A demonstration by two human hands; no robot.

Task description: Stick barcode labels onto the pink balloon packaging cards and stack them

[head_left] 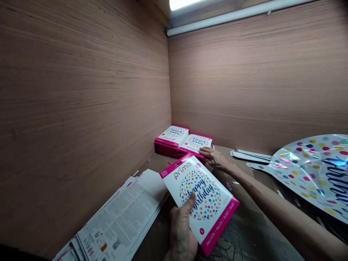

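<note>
My left hand (182, 228) grips a flat "prima" happy birthday balloon packet (202, 197) low in the view, with the thumb across its white front. The packet has magenta edges and a ring of coloured dots. My right hand (213, 158) lies flat, its fingertips on the magenta edge of the nearer of two stacks of like packets (195, 142). The other stack (172, 137) stands against the back corner. A deflated foil balloon (312, 174) with coloured dots lies to the right of my right forearm.
Printed white sheets (119, 217) lie in a slanted pile at lower left. White card strips (250, 156) lie by the back wall. Pinkish-brown wooden walls (81, 90) rise at the left and back of the brown work surface (152, 163), with a lamp above.
</note>
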